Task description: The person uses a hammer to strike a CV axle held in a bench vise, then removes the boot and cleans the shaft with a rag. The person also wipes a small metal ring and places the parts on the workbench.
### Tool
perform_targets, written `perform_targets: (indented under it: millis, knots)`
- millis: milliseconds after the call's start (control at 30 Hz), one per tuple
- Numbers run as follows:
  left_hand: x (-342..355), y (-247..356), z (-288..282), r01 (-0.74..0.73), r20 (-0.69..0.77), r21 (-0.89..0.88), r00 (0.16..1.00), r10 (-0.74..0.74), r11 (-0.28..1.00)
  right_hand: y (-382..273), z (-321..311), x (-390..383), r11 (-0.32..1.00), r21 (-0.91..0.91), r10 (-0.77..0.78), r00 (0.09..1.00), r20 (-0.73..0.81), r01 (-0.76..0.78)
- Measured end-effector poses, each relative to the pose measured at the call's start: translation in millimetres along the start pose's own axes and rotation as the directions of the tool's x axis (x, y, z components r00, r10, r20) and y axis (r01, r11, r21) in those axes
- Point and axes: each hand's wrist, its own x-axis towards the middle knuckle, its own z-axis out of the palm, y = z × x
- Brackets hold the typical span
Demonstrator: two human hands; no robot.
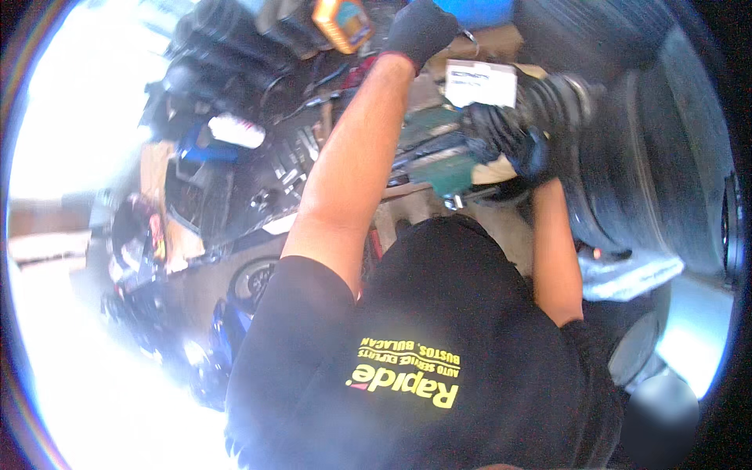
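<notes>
My left hand (423, 33), in a dark glove, reaches to the top of the view, near a blue container (482, 11). Its fingers are turned away and blurred, so its grip is hidden. My right hand (526, 149), also gloved, is curled over the bench beside a white printed card (480, 84). Whatever lies under its fingers is dark and blurred. A long dark bar or shaft (427, 151) runs leftward from it across a green surface (442, 174). Just beyond the hand sits a ribbed grey-black part (562, 98).
Large tyres (627, 157) stand at the right. Above a white plastic bag (634, 278) they curve close to my right arm. Metal tools (288, 164), a white can (236, 131) and a blue tray (205, 147) lie to the left. An orange bottle (342, 25) stands at the far side.
</notes>
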Motion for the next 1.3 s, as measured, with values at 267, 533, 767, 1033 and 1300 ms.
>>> perform_targets:
  millis: [267, 533, 767, 1033, 1300]
  knots:
    - [-131, -202, -85, 0.337, -0.185, -0.107, 0.918, -0.351, 0.936, -17, -73, -157, 0.424, -0.781, -0.282, 0.752, -0.596, -0.46]
    - [-139, -193, -43, -0.114, -0.062, -0.146, 0.992, 0.106, 0.983, 76, -30, -94, -0.258, -0.957, -0.112, 0.988, -0.105, -0.131]
    - [-304, -146, -86, 0.132, -0.137, -0.322, 0.973, -0.184, 0.938, 83, 48, -62, -0.403, -0.891, 0.035, 0.969, -0.246, -0.211]
    - [-408, -45, -24, 0.392, 0.003, -0.407, 0.904, -0.428, 0.825, 8, 13, -57, -0.252, -0.957, -0.036, 0.99, -0.138, -0.143]
    - [-429, 71, 49, 0.678, 0.393, -0.024, 0.682, -0.617, 0.734, -178, -56, -21, 0.662, -0.713, -0.503, 0.842, -0.193, 0.232]
